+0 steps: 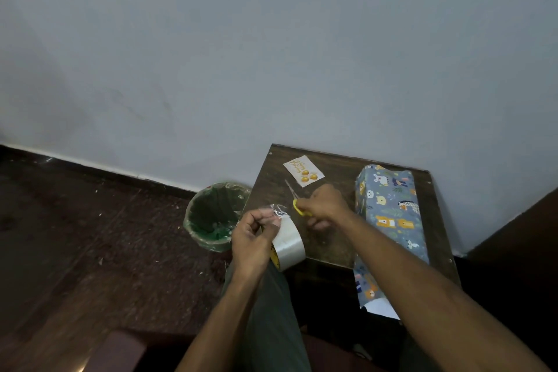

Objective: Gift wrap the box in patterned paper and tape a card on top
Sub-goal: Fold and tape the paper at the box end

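- While the wrapped box (391, 214) is lying lengthwise along the right side of the small dark table (338, 166), with its near end hanging past the table edge, it is looking like the bulkiest item to handle: stiff under the patterned paper, probably light, and best taken by its long sides, since the printed paper is likely slick and creases easily
- Trailing from that near end, a loose flap of paper (370, 287) is drooping below the tabletop, white underside showing; it is soft and would tear if pulled, so it wants folding rather than tugging
- Resting by the table's near left corner, the tape roll (290, 246) is being steadied by the left hand (256, 238), whose fingertips are pinching the pulled-out free end of clear tape (276, 211); that strip is thin, sticky and prone to curling onto itself, so holding it taut by its end seems wise
- Lying between the two, the scissors (297, 201) are being gripped at their yellow handle by the right hand (324, 204), fingers curled around it, blades pointing away toward the card (whether the blades are parted is too small to tell)
- Sitting flat at the far left of the table, well apart from the box, the card (303, 170) is appearing thin and bendable, best lifted by an edge
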